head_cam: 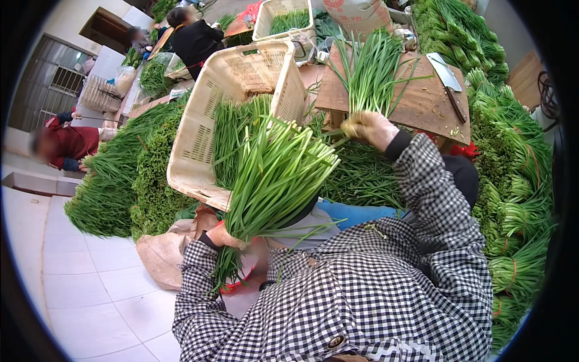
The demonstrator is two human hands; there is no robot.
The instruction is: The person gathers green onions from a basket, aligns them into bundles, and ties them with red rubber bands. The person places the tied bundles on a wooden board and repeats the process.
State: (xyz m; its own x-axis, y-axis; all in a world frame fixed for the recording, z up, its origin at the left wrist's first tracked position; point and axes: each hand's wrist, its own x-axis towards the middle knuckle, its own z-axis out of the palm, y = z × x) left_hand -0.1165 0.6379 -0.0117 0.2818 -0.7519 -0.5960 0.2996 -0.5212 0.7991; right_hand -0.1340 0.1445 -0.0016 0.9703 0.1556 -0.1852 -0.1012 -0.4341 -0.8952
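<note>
My left hand (225,237) is closed around the leafy end of a large bunch of green garlic chives (280,167), whose pale stems fan out to the upper right. My right hand (368,128), in a light glove, is blurred; it lies at the lower stem end of a second bunch of chives (373,72) on a wooden board (420,102). Whether its fingers grip those stems is unclear. A cleaver (445,74) with a wooden handle rests on the board's right part. Left of the board, a cream plastic crate (192,149) holds more chives (239,135).
Tied chive bundles (520,217) are stacked along the right side. More piled greens (113,167) lie at the left. Loose leaves (366,174) lie below the board. A sack (160,253) sits by my left sleeve. Several other people are farther off at the upper left.
</note>
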